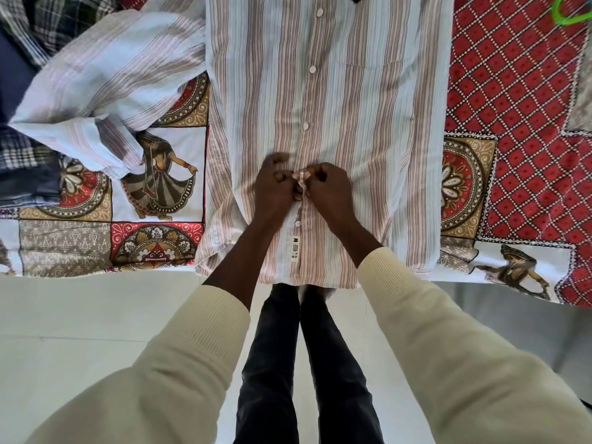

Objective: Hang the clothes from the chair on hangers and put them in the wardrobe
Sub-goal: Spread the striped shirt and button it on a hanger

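Both hands, left hand (pixel 274 184) and right hand (pixel 326 184), pinch the placket of the white-and-brown striped cotton shirt (pixel 352 107) between them; hangering and wardrobe remain, and the green plastic hanger (pixel 568 15) lies far beyond the right hand

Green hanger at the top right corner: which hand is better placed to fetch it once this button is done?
Right, probably. The green hanger lies on the right hand's side; the left hand would cross the striped shirt.

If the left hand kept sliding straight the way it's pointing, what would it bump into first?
Probably just more of the striped shirt. The left hand points up its button placket, away from the person, and nothing else shows in that line. Depth is hard to judge.
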